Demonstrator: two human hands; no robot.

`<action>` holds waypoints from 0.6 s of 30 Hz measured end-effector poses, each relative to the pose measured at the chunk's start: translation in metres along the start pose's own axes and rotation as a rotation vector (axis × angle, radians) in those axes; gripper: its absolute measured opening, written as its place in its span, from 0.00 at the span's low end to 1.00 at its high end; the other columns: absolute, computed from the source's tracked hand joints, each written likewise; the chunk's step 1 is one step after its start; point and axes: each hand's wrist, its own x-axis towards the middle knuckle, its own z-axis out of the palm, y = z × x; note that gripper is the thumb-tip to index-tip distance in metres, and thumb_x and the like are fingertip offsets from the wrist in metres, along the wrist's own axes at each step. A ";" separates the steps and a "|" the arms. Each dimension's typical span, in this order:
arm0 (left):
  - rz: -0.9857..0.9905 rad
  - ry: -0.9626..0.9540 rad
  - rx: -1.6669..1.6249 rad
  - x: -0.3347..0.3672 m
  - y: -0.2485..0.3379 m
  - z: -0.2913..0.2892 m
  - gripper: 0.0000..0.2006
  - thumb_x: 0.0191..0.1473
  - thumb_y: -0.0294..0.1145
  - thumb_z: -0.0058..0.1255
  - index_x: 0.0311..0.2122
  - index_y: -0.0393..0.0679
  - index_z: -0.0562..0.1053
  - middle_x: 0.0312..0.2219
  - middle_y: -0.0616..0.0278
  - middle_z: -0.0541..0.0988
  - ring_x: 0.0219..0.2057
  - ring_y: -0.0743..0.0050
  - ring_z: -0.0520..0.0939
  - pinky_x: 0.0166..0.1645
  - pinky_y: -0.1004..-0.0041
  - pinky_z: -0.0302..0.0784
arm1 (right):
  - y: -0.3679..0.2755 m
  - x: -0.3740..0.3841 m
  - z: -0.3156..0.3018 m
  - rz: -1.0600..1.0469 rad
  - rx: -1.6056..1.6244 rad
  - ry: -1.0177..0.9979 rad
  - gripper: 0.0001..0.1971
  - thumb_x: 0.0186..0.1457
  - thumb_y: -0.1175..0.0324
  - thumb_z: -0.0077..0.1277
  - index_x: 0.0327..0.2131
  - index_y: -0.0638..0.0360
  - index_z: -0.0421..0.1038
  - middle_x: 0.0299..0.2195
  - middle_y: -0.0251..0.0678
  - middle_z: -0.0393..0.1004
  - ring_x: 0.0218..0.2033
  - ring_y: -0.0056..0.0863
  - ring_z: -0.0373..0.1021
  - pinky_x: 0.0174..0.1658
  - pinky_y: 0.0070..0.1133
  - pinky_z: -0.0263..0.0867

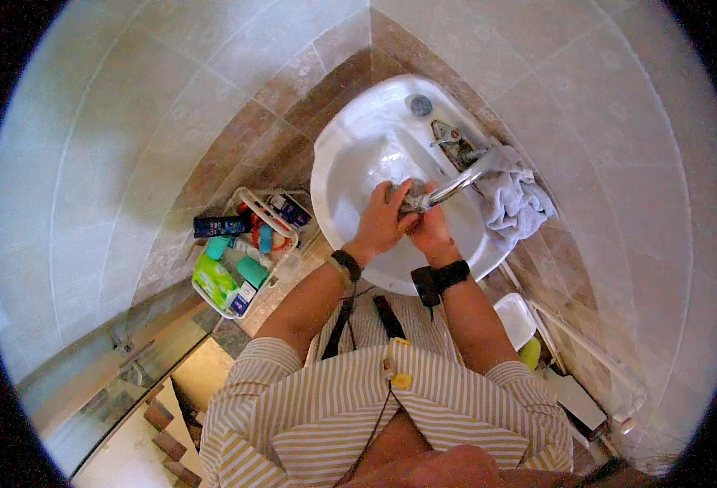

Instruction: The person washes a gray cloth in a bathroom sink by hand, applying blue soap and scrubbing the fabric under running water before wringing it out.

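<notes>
My two hands meet over the bowl of a white washbasin [350, 163], right under the spout of a chrome tap [464, 175]. My left hand [383, 220] is curled around a small grey object [411, 191] that sits between both hands. My right hand [430, 228] presses against it from the other side, fingers closed. What the grey object is cannot be made out. A dark band circles my left wrist, and a black watch sits on my right wrist.
A grey-white towel [517, 199] lies on the basin's right rim beside the tap. A white wire rack [245, 252] of bottles and tubes stands left of the basin. A white container [517, 317] sits low on the right. Tiled walls surround everything.
</notes>
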 end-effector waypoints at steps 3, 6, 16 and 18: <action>-0.172 -0.068 -0.130 0.001 -0.013 0.010 0.21 0.51 0.42 0.42 0.46 0.41 0.59 0.37 0.42 0.68 0.35 0.43 0.72 0.35 0.55 0.68 | 0.005 0.003 0.007 -0.032 -0.176 0.091 0.17 0.56 0.53 0.39 0.42 0.54 0.62 0.36 0.31 0.67 0.37 0.25 0.65 0.41 0.26 0.64; -0.084 -0.012 -0.069 0.007 -0.020 0.020 0.15 0.54 0.42 0.36 0.40 0.40 0.61 0.26 0.42 0.71 0.28 0.40 0.73 0.31 0.53 0.67 | 0.008 0.008 0.014 -0.134 -0.328 0.215 0.13 0.56 0.57 0.41 0.39 0.53 0.63 0.32 0.28 0.67 0.34 0.20 0.64 0.38 0.21 0.63; -0.207 -0.075 -0.675 0.021 -0.052 0.019 0.13 0.53 0.39 0.41 0.26 0.40 0.68 0.22 0.60 0.74 0.24 0.67 0.76 0.28 0.66 0.69 | 0.005 0.014 -0.008 -0.422 -1.336 0.138 0.14 0.56 0.63 0.38 0.41 0.61 0.64 0.37 0.34 0.68 0.40 0.32 0.63 0.47 0.30 0.57; -0.324 -0.031 -0.901 0.022 -0.069 0.005 0.14 0.53 0.40 0.39 0.34 0.39 0.69 0.26 0.63 0.74 0.27 0.71 0.75 0.31 0.70 0.70 | -0.003 0.001 -0.020 -0.374 -1.209 0.073 0.16 0.56 0.61 0.38 0.43 0.61 0.64 0.40 0.35 0.68 0.42 0.32 0.63 0.49 0.28 0.56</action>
